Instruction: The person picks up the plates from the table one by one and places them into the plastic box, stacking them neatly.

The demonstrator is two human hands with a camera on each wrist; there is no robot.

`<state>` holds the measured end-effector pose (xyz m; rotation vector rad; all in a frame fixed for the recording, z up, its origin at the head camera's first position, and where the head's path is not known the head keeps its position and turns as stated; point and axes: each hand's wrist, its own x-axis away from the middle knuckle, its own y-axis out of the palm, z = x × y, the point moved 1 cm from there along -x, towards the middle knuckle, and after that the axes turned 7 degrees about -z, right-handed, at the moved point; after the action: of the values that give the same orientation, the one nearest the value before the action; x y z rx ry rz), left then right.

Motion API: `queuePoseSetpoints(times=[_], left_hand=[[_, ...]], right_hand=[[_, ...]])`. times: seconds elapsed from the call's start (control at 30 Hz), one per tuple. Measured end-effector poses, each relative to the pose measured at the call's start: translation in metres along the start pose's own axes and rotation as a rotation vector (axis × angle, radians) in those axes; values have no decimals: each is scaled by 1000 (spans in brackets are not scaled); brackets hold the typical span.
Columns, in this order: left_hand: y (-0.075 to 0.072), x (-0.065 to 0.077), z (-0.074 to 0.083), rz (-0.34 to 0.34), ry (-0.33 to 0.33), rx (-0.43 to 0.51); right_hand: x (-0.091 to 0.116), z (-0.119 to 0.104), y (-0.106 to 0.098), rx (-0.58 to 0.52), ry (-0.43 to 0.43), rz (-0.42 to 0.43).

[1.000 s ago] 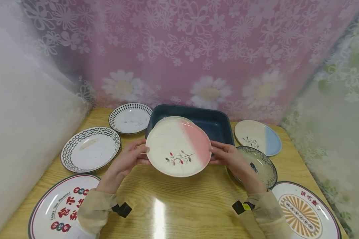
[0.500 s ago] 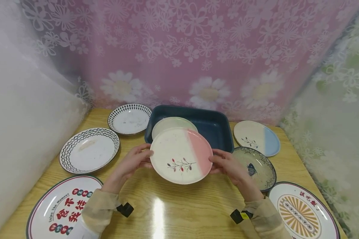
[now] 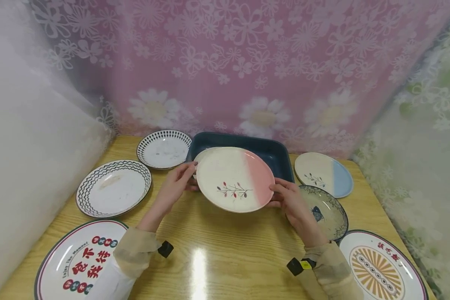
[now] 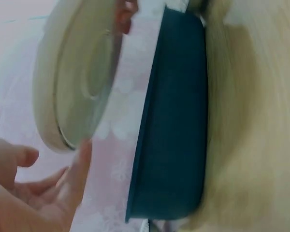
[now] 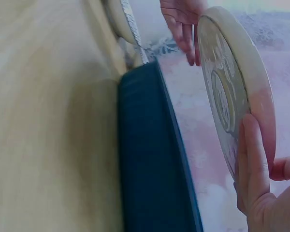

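Observation:
A cream and pink plate (image 3: 234, 179) with a twig of red and dark leaves is held up, tilted, in front of the dark blue baking dish (image 3: 243, 138). My right hand (image 3: 290, 198) pinches its pink right edge, thumb on top and fingers underneath, as the right wrist view also shows. By the left rim is my left hand (image 3: 180, 179); in the left wrist view its thumb stands off the plate (image 4: 82, 77) and a fingertip is at or near the lower edge. Another pale plate (image 3: 204, 153) lies in the baking dish, mostly hidden.
On the left lie a diamond-rimmed plate (image 3: 164, 150), a wavy-rimmed plate (image 3: 114, 187) and a large plate with red characters (image 3: 84, 260). On the right are a cream and blue plate (image 3: 324, 173), a fish plate (image 3: 324, 212) and a sunburst plate (image 3: 382, 266). A pink curtain (image 3: 225, 62) hangs behind.
The cream and pink plate first came nearer to me, then moved away and right, now covering more of the pale plate. The left hand's thumb has come off its rim; the right hand keeps its pinch.

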<state>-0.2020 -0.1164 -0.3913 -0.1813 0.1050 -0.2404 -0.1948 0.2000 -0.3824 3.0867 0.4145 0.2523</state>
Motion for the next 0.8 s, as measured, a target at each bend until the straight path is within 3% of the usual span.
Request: queuePoseSetpoints(times=[0.07,0.13,0.2,0.3,0.37,0.53,0.8], left_hand=[[-4,-7,1,77,45,-125],[-8,-13,-1,120,36,-311],[-10,-18,-6,105,-3,-473],[-10,-24,-17,22,-69,-599],[-8,-28,-24,-17,-98,-610],[-4,-33,-34,-4,-130,-585],[0,-37,-34,-34,-195,-589]], right_hand=[[-7,-6,-2,-21,-17,31],[-14,-12,-2,-26,-42,45],[-23,-15,-2,-27,-62,54],[-37,-18,-1,-27,-72,66],[-47,-17,0,-40,-69,81],[-70,-10,5,-48,-39,121],[-89,8,6,12,-11,171]])
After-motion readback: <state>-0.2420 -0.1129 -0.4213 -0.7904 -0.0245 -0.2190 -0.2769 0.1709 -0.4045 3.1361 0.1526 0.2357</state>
